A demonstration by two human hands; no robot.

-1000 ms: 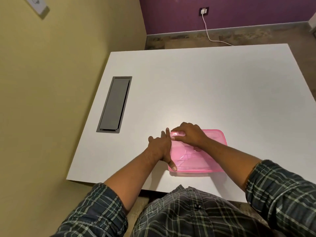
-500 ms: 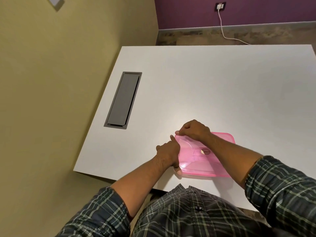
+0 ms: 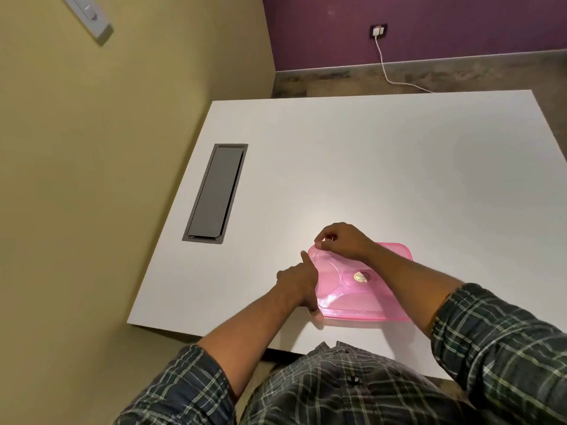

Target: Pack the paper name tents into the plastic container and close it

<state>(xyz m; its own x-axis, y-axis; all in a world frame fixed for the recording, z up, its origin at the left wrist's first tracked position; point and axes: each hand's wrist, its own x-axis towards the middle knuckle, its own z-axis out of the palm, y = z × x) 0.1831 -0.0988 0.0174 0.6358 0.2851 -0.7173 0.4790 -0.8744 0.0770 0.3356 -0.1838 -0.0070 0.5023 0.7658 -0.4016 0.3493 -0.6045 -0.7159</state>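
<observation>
A flat pink translucent plastic container (image 3: pixel 359 297) lies near the front edge of the white table (image 3: pixel 383 167), its lid on top with a small round sticker (image 3: pixel 361 277) in the middle. My right hand (image 3: pixel 342 240) pinches the lid's far left corner with curled fingers. My left hand (image 3: pixel 299 282) presses against the container's left side, index finger stretched along the edge and thumb at the near left corner. The name tents cannot be made out through the lid.
A grey cable hatch (image 3: pixel 216 193) is set into the table's left part. A yellow wall runs along the left side. On the purple back wall a socket (image 3: pixel 378 31) holds a charger with a white cable trailing on the floor.
My right hand slid from the lid's left middle to its far left corner, uncovering the sticker. My left hand stayed on the left edge. The head camera shifted, so the scene moved in the frame.
</observation>
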